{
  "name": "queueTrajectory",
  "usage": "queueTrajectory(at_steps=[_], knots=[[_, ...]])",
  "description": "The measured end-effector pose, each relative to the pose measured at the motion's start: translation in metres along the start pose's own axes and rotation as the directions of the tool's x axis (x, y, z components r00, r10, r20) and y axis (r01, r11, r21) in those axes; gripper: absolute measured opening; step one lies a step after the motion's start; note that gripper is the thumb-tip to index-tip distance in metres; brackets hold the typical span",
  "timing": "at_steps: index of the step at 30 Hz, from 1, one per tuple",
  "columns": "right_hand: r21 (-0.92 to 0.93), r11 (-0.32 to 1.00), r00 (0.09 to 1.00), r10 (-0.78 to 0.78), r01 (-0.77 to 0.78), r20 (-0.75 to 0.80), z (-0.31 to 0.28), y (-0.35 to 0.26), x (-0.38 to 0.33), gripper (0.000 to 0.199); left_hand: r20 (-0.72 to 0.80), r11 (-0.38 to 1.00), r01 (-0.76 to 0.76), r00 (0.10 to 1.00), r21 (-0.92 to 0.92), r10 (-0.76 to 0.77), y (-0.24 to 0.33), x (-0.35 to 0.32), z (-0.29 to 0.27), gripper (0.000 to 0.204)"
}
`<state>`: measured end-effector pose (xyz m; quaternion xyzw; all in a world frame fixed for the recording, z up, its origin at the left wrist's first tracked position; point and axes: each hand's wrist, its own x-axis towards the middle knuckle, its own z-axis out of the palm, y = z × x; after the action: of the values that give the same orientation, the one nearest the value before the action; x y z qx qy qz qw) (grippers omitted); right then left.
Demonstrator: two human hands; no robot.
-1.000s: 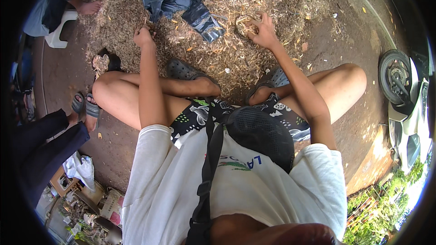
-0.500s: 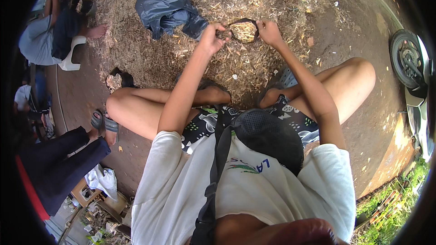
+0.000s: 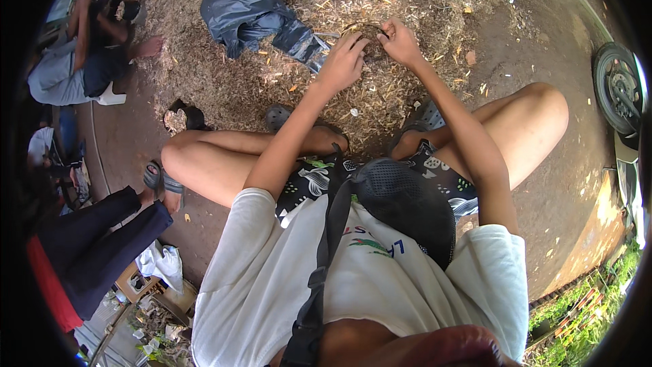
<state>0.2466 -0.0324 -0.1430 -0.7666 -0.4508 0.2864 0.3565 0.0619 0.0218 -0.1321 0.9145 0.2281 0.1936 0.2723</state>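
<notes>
A thin dark band point(image 3: 367, 25) arcs between my two hands, above ground covered in shavings. My right hand point(image 3: 401, 43) pinches one side of it between thumb and fingers. On the other side, my left hand point(image 3: 344, 62) is closed with bent fingers at the band; part of its grip is hidden behind the fingers. Just left of that hand lies a crumpled black plastic bag point(image 3: 246, 8). Its narrow, stretched end point(image 3: 304, 42) reaches close to my left wrist and fingers.
My crossed legs frame the work spot, with a grey clog point(image 3: 428, 117) on one foot. A dark object point(image 3: 193, 118) lies by my left knee. Other people sit and stand at the left, one in dark trousers point(image 3: 112, 245). A motorbike wheel point(image 3: 617, 88) stands far right.
My left hand has moved right and turned palm down, closer to the right hand. The band, earlier a wide open loop, now shows as a narrower arc. My right hand rose slightly.
</notes>
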Motion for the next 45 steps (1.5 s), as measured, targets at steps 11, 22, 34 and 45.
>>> queueTrajectory(at_steps=[11,22,34,45], knots=[[-0.063,0.992,0.991,0.111,-0.106,0.072,-0.002,0.021,-0.004,0.029,0.206,0.936,-0.074,0.979,0.344,0.002,0.009,0.001,0.01,0.033],[-0.028,0.996,0.991,0.088,-0.086,0.104,-0.001,0.031,-0.003,0.039,-0.284,0.852,0.522,0.825,0.051,-0.488,-0.003,0.012,0.01,0.035],[0.166,0.973,0.975,0.128,-0.159,0.183,-0.02,0.025,0.01,0.035,-0.07,0.744,0.657,0.742,-0.126,-0.667,-0.013,0.04,-0.004,0.031],[0.081,0.965,0.947,0.225,-0.249,0.23,-0.004,0.035,0.014,0.039,0.034,0.974,0.013,0.999,0.225,-0.022,0.011,0.012,0.027,0.051]])
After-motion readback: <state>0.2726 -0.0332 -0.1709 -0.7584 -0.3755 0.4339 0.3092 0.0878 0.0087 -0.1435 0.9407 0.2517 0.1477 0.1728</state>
